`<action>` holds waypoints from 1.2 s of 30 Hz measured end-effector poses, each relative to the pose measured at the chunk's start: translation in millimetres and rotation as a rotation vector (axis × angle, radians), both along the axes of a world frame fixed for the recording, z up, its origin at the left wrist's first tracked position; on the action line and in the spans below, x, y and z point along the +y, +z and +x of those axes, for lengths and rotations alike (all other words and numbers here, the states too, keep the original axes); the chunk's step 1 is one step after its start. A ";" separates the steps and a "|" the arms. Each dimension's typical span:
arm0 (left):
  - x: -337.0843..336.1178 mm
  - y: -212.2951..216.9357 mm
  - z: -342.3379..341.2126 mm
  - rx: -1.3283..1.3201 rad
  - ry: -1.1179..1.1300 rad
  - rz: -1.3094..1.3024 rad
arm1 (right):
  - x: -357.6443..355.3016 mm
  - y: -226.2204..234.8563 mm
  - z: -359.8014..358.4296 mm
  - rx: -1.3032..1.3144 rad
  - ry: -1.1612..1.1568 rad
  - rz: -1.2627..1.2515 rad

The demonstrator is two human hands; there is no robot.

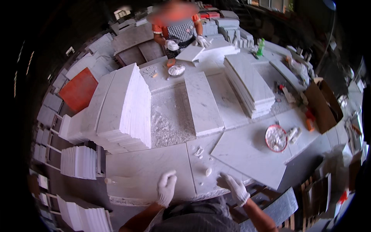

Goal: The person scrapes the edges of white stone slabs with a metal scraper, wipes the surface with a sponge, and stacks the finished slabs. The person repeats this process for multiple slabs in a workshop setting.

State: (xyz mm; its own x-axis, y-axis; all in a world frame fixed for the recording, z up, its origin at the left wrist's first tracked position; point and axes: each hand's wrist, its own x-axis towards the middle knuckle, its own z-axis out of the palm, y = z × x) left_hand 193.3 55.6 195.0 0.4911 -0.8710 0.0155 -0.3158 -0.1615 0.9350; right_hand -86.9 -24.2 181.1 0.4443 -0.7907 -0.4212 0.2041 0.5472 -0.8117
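Note:
My left hand [167,188], in a white knit glove, is held over the near edge of the white marble table slab [147,164], fingers forward and nothing visible in it. Gloved likewise, my right hand [235,188] has its fingers stretched and slightly apart, with grey dirt on the tips. Between the hands and a little beyond them stands a small white cylindrical piece [208,171]. White crumpled scraps [199,151] lie behind it. A translucent bottle [123,180] lies on its side left of my left hand. A large marble slab [251,154] rests at an angle beyond my right hand.
Tall stacks of marble tiles [116,104] stand left, another stack [249,83] right of a single tile [203,103]. A red-rimmed bowl of white paste [276,138] and a cardboard box [324,104] are at right. Across the table, a gloved person [177,38] handles a tile [190,53].

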 end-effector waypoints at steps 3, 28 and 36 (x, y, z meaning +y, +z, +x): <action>13.6 -2.4 -40.8 0.138 -0.189 0.083 | 33.1 -31.4 -57.7 0.170 -0.193 0.166; 2.2 -18.3 -82.2 -0.296 -0.390 0.190 | 47.9 -72.3 -118.1 0.423 0.017 -0.007; 6.2 -88.0 -63.2 -0.555 -0.197 0.140 | 84.1 -89.2 -164.7 0.614 0.154 -0.042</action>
